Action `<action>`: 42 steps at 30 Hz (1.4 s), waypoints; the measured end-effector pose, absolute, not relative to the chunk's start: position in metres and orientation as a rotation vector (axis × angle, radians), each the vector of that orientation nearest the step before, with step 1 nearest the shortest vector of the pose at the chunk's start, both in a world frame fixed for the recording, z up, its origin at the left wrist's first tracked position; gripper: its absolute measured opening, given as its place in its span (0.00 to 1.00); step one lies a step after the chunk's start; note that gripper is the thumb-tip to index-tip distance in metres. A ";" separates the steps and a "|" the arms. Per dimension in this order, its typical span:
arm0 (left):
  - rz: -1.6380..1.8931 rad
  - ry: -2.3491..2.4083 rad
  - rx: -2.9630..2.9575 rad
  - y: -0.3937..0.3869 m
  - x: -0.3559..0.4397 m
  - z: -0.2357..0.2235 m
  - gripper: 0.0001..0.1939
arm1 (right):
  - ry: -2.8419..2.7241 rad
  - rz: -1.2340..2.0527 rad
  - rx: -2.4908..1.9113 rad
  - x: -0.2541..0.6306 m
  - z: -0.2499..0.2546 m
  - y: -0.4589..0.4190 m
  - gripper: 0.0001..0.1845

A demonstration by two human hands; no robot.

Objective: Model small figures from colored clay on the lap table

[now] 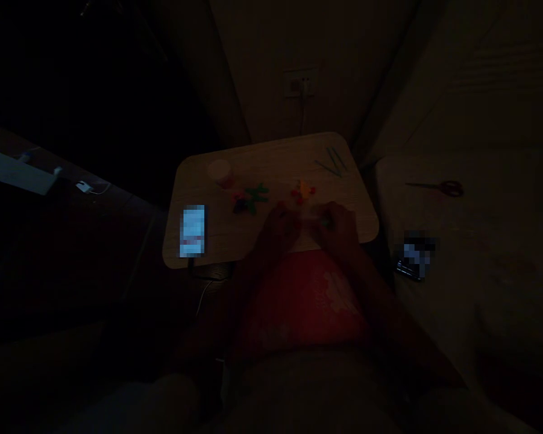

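Note:
The room is very dark. My left hand (278, 226) and my right hand (338, 226) meet over the near edge of a small wooden table (271, 157). Both are curled around something small and pale between them that I cannot make out. Just beyond my hands lie small craft pieces: a green and red one (253, 196) to the left and an orange and red one (304, 190) straight ahead.
A lit phone (192, 231) lies on the table's near left. A pale cup (221, 173) stands at the back left, thin green sticks (334, 161) at the back right. Red-handled scissors (443, 187) and a small dark object (413, 258) rest on the bed at right.

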State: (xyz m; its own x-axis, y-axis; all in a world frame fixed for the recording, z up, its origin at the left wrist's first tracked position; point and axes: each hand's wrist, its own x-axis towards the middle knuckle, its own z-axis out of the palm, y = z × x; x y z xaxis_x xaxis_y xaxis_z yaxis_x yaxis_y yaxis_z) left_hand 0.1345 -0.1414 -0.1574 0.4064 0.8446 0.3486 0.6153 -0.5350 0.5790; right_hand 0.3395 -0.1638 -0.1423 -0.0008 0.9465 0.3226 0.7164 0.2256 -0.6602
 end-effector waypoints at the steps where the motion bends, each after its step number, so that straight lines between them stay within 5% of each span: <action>1: 0.907 1.261 2.297 -0.141 0.133 -0.158 0.16 | -1.807 0.434 -1.489 0.339 -0.143 -0.164 0.23; 3: 0.914 1.248 2.287 -0.139 0.130 -0.158 0.16 | -1.903 0.478 -1.418 0.339 -0.144 -0.164 0.29; 8: 0.811 1.133 2.311 -0.133 0.127 -0.150 0.07 | -2.103 0.446 -1.468 0.334 -0.142 -0.163 0.15; 16: 0.799 1.092 2.339 -0.128 0.127 -0.148 0.05 | -2.135 0.436 -1.497 0.329 -0.143 -0.157 0.16; 42: 0.820 1.058 2.406 -0.129 0.123 -0.148 0.10 | -2.204 0.344 -1.490 0.331 -0.139 -0.161 0.15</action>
